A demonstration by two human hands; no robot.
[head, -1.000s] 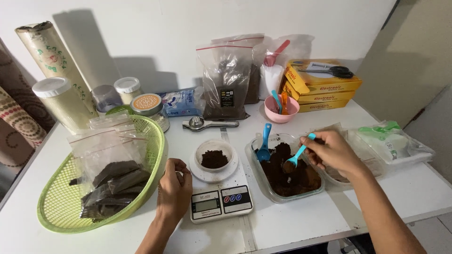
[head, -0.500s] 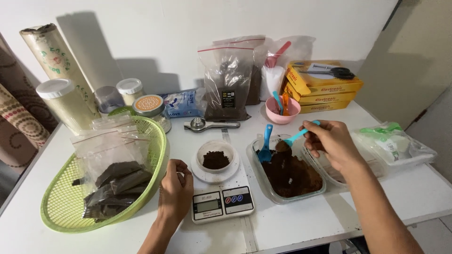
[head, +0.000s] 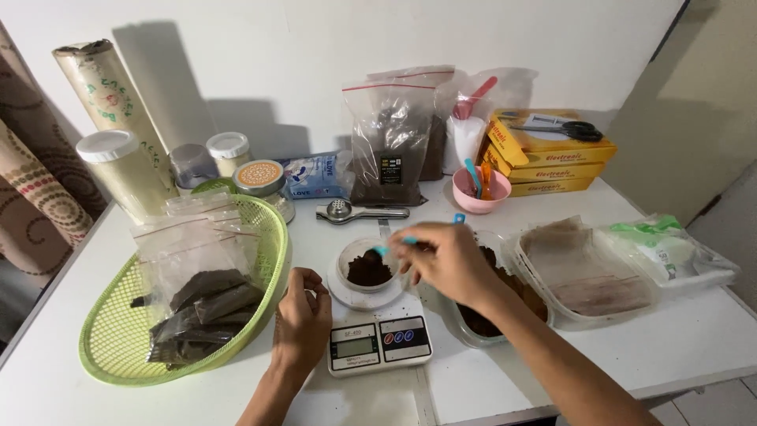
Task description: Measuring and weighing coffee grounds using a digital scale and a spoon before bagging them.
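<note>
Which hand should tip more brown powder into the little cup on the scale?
Probably the right hand: it holds the blue spoon with its tip over the small cup on the scale. The left hand rests on the table beside the scale, holding nothing.

A green basket of dark packets sits left; jars, a pink bowl, yellow boxes and scissors line the wall.

I see my right hand holding a small blue spoon over the bowl of dark powder on the kitchen scale. My left hand rests on the table beside the green basket.
</note>
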